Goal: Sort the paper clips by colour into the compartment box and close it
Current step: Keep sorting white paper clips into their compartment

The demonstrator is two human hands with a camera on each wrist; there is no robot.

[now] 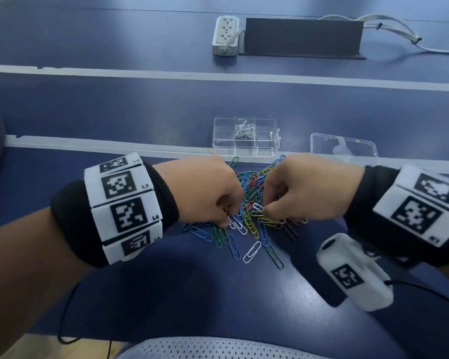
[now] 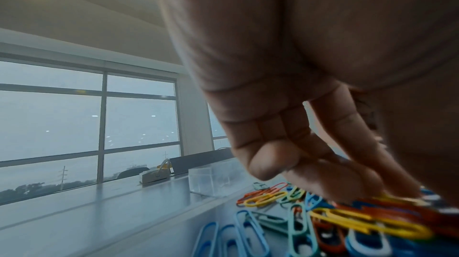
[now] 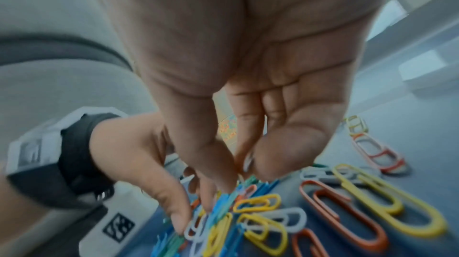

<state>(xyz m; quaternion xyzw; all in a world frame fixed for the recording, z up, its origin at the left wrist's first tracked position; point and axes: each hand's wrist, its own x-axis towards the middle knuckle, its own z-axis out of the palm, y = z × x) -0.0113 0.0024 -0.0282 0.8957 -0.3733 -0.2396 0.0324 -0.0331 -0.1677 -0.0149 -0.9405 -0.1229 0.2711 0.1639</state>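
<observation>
A loose pile of coloured paper clips [image 1: 253, 230] lies on the blue table, in front of the clear compartment box [image 1: 267, 146]. The box is open, with several white clips [image 1: 244, 128] in its middle back compartment. Its clear lid [image 1: 344, 147] lies apart to the right. Both hands reach down into the pile with curled fingers. My left hand [image 1: 227, 221] pinches at a white clip [image 3: 195, 227] on the pile's near left side. My right hand [image 1: 263, 209] pinches a white clip [image 3: 248, 160] between thumb and fingers. In the left wrist view the left fingertips [image 2: 347, 188] touch the clips [image 2: 360, 222].
A white power strip [image 1: 225, 35] and a dark upright panel [image 1: 302, 37] with cables stand at the back of the table. White lines cross the tabletop. A chair's mesh edge [image 1: 205, 348] shows below the near table edge.
</observation>
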